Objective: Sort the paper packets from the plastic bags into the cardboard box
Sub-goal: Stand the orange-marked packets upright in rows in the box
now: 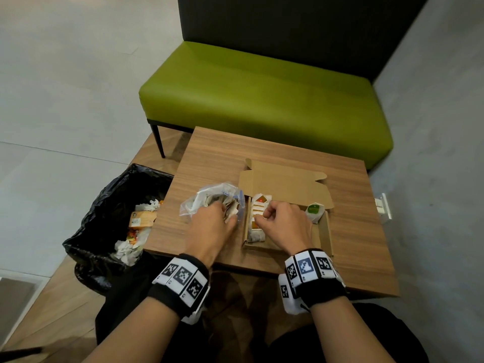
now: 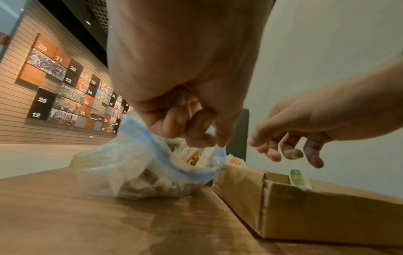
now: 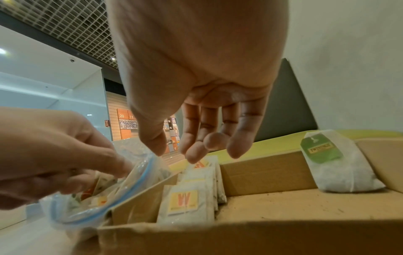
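Note:
A clear plastic bag [image 1: 207, 197] with a blue zip rim lies on the wooden table, holding several paper packets. My left hand [image 1: 226, 217] grips the bag's rim at its mouth, fingers curled [image 2: 202, 138]. Right beside it stands the open cardboard box [image 1: 326, 234]. A row of white packets with orange-yellow labels [image 1: 258, 218] stands along its left side. A green-tagged packet [image 1: 315, 210] leans in the far right corner. My right hand [image 1: 264, 216] hovers over the row, fingers hanging loosely [image 3: 196, 148], holding nothing.
A bin lined with a black bag [image 1: 117, 218], holding wrappers and tissue, stands left of the table [image 1: 361, 231]. A green bench [image 1: 262, 100] sits behind it. The box's lid flap [image 1: 282, 179] lies back on the table.

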{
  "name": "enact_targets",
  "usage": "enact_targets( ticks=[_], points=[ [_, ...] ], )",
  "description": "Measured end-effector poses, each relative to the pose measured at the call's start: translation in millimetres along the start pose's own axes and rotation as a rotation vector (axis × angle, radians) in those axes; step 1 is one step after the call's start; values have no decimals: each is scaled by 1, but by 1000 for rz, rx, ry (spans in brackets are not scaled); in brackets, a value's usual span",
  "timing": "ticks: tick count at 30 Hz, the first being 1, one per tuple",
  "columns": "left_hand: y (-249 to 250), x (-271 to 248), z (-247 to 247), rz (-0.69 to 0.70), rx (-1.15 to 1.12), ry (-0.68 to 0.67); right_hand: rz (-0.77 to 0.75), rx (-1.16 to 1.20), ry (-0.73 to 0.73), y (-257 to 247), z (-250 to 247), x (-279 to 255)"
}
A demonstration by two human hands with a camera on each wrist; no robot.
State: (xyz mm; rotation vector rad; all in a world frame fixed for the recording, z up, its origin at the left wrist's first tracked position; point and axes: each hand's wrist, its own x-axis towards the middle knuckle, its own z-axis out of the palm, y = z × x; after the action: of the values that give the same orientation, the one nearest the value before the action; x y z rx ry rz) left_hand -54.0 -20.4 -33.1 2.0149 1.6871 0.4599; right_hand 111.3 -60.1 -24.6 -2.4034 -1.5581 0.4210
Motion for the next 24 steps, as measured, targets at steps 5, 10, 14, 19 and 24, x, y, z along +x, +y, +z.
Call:
enact_targets(
  ticks=[5, 10, 14, 19, 24],
  points=[
    [2, 11, 12, 34, 142, -98, -4, 3, 5, 3, -1, -6],
    [-3, 5, 7, 57, 111, -74, -29, 28, 10, 7, -5, -13],
    [-4, -2, -17, 132, 108, 20, -118, 112, 29, -1, -10, -17],
    [-6, -8, -57, 396, 121, -21, -367, 302, 13, -21, -24, -18],
    [-5, -3, -75, 467, -127, -118, -392, 482, -93, -33, -24, -16]
  ],
)
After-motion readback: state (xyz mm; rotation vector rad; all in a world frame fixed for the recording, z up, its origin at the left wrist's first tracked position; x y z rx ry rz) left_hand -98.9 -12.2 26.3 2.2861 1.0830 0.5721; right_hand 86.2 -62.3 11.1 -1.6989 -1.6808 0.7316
